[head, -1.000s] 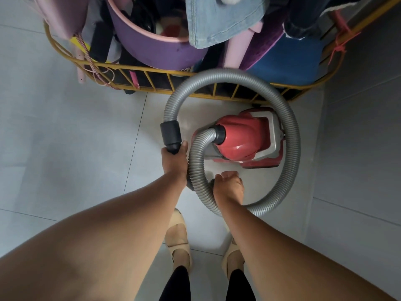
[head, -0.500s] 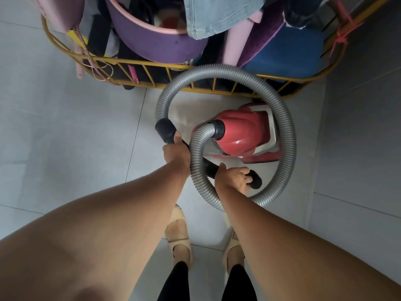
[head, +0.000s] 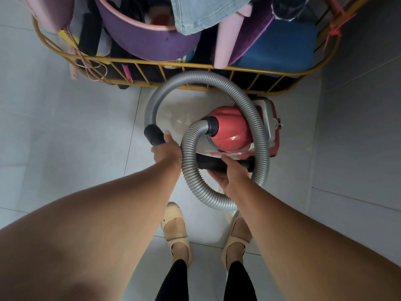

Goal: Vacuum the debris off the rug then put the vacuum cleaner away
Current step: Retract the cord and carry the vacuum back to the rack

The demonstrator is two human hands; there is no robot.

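Two hands (head: 167, 152) (head: 234, 175), one vacuum cleaner (head: 234, 131), one hose (head: 259, 127)

Both arms out, both hands gripping

Bare forearms reach forward and down, nearly parallel. Left hand (head: 166, 152) is closed, thumb pointing far, knuckles up. Right hand (head: 233, 174) sits nearer and to the right, palm turned left, fingers (head: 217, 177) curled underneath, thumb on top. Hands apart, not touching.
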